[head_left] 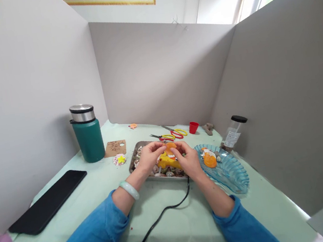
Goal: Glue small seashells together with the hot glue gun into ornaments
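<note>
1. Both hands meet over the metal tray (132,166). The fingertips of the left hand (150,157) and of the right hand (190,159) pinch a small orange piece (170,148) between them, just above the tray's middle.
2. Right under the piece, over the tray, sits a yellow glue gun (166,162). Whether either hand also bears on it cannot be told. Its black cord (165,209) runs from the tray's near edge toward the person.
3. The tray holds small shells, too small to tell apart.
4. Just right of the tray stands a blue glass dish (231,173) with an orange shell (210,160) in it.
5. Behind the tray lie scissors (175,133) with red and yellow handles, and a red cup (193,127) beside them.
6. Left of the tray stands a green flask (88,134), and nearer the person a flat black slab (49,201).
</note>
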`<action>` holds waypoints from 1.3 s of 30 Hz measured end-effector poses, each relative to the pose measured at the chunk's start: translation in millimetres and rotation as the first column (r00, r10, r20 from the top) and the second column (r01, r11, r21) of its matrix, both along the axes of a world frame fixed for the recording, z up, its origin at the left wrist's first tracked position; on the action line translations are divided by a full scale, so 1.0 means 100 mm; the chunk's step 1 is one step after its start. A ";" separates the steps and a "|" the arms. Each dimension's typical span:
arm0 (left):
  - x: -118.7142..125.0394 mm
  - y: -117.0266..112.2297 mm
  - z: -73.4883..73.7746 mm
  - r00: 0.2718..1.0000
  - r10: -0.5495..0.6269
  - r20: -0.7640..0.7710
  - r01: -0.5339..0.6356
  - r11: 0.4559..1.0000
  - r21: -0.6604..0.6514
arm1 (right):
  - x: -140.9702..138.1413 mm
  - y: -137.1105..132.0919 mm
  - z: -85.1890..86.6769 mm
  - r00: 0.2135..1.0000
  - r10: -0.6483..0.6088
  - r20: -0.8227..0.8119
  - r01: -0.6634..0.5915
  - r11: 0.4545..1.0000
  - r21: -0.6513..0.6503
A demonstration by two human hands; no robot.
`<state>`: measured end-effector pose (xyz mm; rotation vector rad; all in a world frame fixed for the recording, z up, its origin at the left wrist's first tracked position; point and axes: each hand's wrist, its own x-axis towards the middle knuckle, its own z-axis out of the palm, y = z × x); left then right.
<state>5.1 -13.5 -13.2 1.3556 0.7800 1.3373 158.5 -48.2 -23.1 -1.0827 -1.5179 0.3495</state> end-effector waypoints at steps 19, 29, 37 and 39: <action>-0.03 0.04 -0.03 0.996 -0.016 0.089 0.029 0.988 -0.151 | 0.01 0.02 -0.03 0.963 0.063 0.261 -0.116 0.974 0.197; -0.02 0.04 -0.02 0.986 0.164 0.011 -0.163 0.986 -0.022 | 0.04 -0.01 0.01 1.000 -0.009 0.005 0.010 0.999 -0.039; -0.02 -0.03 0.04 0.995 -0.061 0.073 0.060 0.998 0.015 | 0.06 0.03 -0.02 0.992 0.124 -0.014 -0.124 0.983 -0.136; -0.02 -0.03 0.03 0.996 -0.063 0.066 0.062 0.998 0.019 | 0.05 0.02 -0.01 0.991 0.135 -0.009 -0.135 0.980 -0.144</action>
